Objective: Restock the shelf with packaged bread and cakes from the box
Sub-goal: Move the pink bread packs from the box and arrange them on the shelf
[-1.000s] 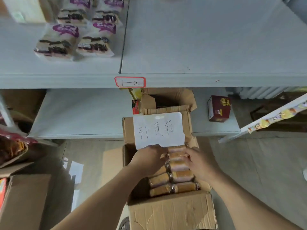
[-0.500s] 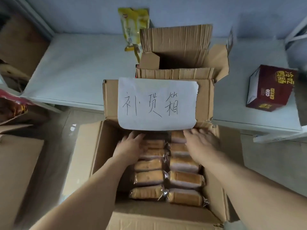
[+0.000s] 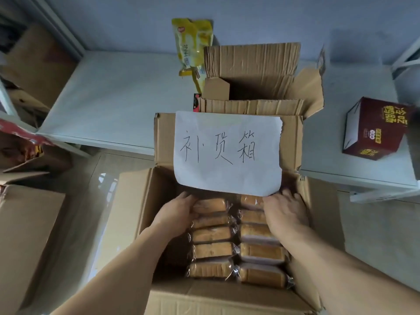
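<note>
An open cardboard box [image 3: 145, 201] stands on the floor below me, with a white handwritten paper label [image 3: 227, 153] on its raised back flap. Inside lie two columns of clear-wrapped golden bread packs [image 3: 213, 251], several in each. My left hand [image 3: 177, 212] is at the far end of the left column, fingers curled around the side of a pack. On the far packs of the right column rests my right hand [image 3: 286, 214], palm down with fingers spread. The label hides the fingertips of both hands.
Behind the box runs a low white shelf [image 3: 113, 98] carrying a second open cardboard box [image 3: 256, 76], a yellow snack packet [image 3: 191, 46] and a dark red carton [image 3: 372, 130]. Another cardboard box [image 3: 27, 235] and red snack bags [image 3: 20, 142] sit at left.
My view dropped from the upper shelf to the box and closed in. Both hands slid further toward the box's far end, and the left hand's fingers curled round a pack.
</note>
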